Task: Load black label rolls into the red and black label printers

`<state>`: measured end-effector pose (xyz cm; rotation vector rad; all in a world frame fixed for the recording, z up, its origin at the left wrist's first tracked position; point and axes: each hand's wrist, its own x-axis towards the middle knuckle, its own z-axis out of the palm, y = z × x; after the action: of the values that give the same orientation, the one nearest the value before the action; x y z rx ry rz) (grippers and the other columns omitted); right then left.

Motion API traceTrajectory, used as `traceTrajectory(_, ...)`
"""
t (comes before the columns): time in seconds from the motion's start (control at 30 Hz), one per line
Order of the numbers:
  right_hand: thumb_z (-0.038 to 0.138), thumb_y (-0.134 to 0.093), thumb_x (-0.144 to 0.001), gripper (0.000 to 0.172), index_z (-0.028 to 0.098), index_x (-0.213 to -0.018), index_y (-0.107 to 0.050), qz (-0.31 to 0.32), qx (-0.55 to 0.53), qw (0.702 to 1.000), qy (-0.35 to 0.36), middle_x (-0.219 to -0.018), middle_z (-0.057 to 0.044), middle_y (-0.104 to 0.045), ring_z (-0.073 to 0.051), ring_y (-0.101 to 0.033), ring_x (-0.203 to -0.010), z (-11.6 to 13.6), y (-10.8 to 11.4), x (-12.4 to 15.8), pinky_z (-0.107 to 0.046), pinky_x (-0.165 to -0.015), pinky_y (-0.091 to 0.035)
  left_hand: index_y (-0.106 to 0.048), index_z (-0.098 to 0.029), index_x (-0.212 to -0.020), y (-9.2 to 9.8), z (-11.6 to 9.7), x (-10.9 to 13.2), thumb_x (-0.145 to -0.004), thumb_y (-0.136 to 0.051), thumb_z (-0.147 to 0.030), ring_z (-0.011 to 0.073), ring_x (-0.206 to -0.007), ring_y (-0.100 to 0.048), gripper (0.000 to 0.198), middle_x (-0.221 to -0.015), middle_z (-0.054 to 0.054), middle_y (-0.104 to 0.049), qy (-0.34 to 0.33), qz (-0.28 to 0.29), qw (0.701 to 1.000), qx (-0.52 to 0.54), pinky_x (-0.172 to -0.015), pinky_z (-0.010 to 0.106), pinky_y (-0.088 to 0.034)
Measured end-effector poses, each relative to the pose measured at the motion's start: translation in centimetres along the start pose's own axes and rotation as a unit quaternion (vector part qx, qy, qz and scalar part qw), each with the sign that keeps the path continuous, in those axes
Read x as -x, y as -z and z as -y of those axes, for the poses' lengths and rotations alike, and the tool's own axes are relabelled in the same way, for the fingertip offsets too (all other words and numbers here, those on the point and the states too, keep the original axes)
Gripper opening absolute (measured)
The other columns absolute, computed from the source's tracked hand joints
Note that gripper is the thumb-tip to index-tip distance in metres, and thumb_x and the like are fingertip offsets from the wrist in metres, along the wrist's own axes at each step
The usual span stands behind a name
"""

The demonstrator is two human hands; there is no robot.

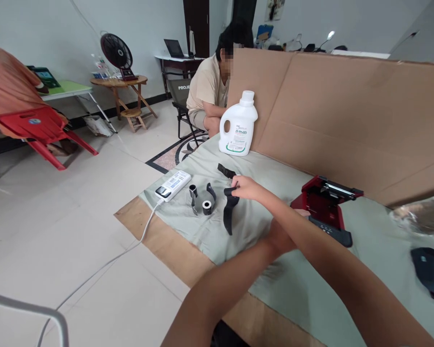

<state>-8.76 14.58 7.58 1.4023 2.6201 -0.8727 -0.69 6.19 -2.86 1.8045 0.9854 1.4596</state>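
My right hand (246,187) pinches a black strip (230,212), whose loose end hangs down onto the grey-green cloth (202,231). Crossing under my right forearm, my left hand (302,212) grips the near left side of a red and black label printer (320,205) with its lid raised; most of that hand is hidden. Just beyond my right hand lies a short black strip (225,170). Left of the held strip are a small black roll with a white core (207,207), a curled black strip (211,191) and another small roll with a trailing strip (193,190).
A white power strip (173,186) with a cable lies at the cloth's left edge. A white jug (238,125) stands before a tall cardboard panel (340,120). At right are clear plastic packaging (423,214) and a dark object (432,272). Another person (208,91) sits beyond the panel.
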Motion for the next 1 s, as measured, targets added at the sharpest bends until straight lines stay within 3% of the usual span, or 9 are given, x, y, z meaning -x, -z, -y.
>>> traceTrajectory(0.1, 0.025, -0.061, -0.08, 0.028, 0.02, -0.108, -0.06, -0.034, -0.197, 0.978, 0.052, -0.108, -0.004, -0.071, -0.012, -0.063, -0.065, -3.7, 2.2, 5.9, -0.026, -0.063, -0.051, -0.063, -0.018, -0.116, 0.0, 0.1, 0.1, -0.083, -0.067, -0.022, 0.0322, -0.115, -0.064, 0.033, -0.119, 0.012, -0.07, -0.026, -0.026, 0.999, -0.025, -0.104, 0.05, -0.051)
traceTrajectory(0.2, 0.04, -0.056, -0.087, 0.042, 0.022, -0.124, -0.06, -0.138, -0.349, 0.926, 0.046, -0.115, -0.009, -0.071, -0.019, -0.068, -0.079, -8.7, 4.1, 13.4, -0.034, -0.07, -0.054, -0.064, -0.017, -0.109, -0.1, 0.0, 0.2, -0.09, -0.058, -0.029, 0.0313, -0.109, -0.065, 0.023, -0.109, 0.013, -0.071, -0.03, -0.046, 0.996, -0.065, -0.1, 0.051, -0.051)
traceTrajectory(0.3, 0.052, -0.028, -0.098, 0.058, 0.019, -0.132, -0.06, -0.283, -0.425, 0.86, -0.014, -0.11, -0.015, -0.073, -0.025, -0.07, -0.09, -14.1, 5.5, 19.6, -0.041, -0.074, -0.053, -0.061, -0.018, -0.118, -0.2, -0.3, 0.3, -0.095, -0.052, -0.032, 0.0277, -0.111, -0.063, 0.028, -0.115, 0.012, -0.069, -0.055, -0.064, 0.994, -0.071, -0.1, 0.048, -0.05)
traceTrajectory(0.37, 0.058, -0.03, -0.097, 0.06, 0.02, -0.13, -0.063, -0.295, -0.429, 0.853, -0.027, -0.107, -0.014, -0.074, -0.026, -0.071, -0.091, -17.2, 6.0, 22.0, -0.042, -0.076, -0.054, -0.056, -0.019, -0.127, -0.1, -0.4, 0.4, -0.096, -0.051, -0.032, 0.0259, -0.113, -0.062, 0.034, -0.121, 0.012, -0.068, -0.07, -0.07, 0.993, -0.071, -0.099, 0.045, -0.051)
traceTrajectory(0.47, 0.05, -0.063, -0.084, 0.045, 0.024, -0.122, -0.068, -0.24, -0.363, 0.9, -0.021, -0.112, -0.009, -0.074, -0.029, -0.069, -0.097, -20.5, 5.9, 22.4, -0.043, -0.083, -0.056, -0.049, -0.018, -0.136, -0.2, -0.5, 0.5, -0.093, -0.056, -0.034, 0.0271, -0.119, -0.059, 0.047, -0.128, 0.015, -0.064, -0.106, -0.087, 0.985, -0.102, -0.1, 0.046, -0.048)
traceTrajectory(0.6, 0.022, -0.06, -0.085, 0.028, 0.02, -0.11, -0.071, -0.263, -0.079, 0.96, -0.056, -0.111, -0.011, -0.072, -0.03, -0.064, -0.105, -22.2, 4.5, 19.7, -0.045, -0.093, -0.051, -0.055, -0.021, -0.133, -0.5, -0.7, 0.7, -0.087, -0.063, -0.03, 0.0268, -0.117, -0.058, 0.047, -0.131, 0.014, -0.061, -0.178, -0.085, 0.963, -0.181, -0.099, 0.044, -0.046)
traceTrajectory(0.8, 0.009, -0.055, -0.084, 0.034, 0.018, -0.114, -0.069, -0.212, 0.069, 0.971, -0.091, -0.117, -0.011, -0.072, -0.032, -0.057, -0.117, -21.7, 3.4, 16.6, -0.042, -0.095, -0.047, -0.07, -0.027, -0.118, -0.8, -0.7, 0.9, -0.086, -0.06, -0.014, 0.0226, -0.11, -0.055, 0.036, -0.129, 0.008, -0.063, -0.216, -0.063, 0.947, -0.229, -0.098, 0.039, -0.043)
traceTrajectory(0.9, 0.009, -0.061, -0.078, 0.029, 0.021, -0.101, -0.073, -0.18, 0.111, 0.968, -0.132, -0.106, -0.012, -0.075, -0.035, -0.06, -0.111, -20.9, 3.6, 16.2, -0.042, -0.088, -0.045, -0.074, -0.03, -0.111, -0.7, -0.5, 0.9, -0.088, -0.058, -0.011, 0.0216, -0.108, -0.053, 0.034, -0.124, 0.006, -0.066, -0.207, -0.055, 0.947, -0.239, -0.097, 0.038, -0.043)
traceTrajectory(1.0, 0.015, -0.065, -0.078, 0.012, 0.022, -0.083, -0.073, -0.199, 0.089, 0.966, -0.137, -0.089, -0.009, -0.075, -0.032, -0.063, -0.1, -20.3, 3.7, 16.9, -0.04, -0.082, -0.044, -0.076, -0.03, -0.11, -0.6, -0.6, 1.0, -0.089, -0.057, -0.011, 0.0216, -0.107, -0.051, 0.034, -0.122, 0.006, -0.066, -0.212, -0.06, 0.944, -0.245, -0.097, 0.037, -0.043)
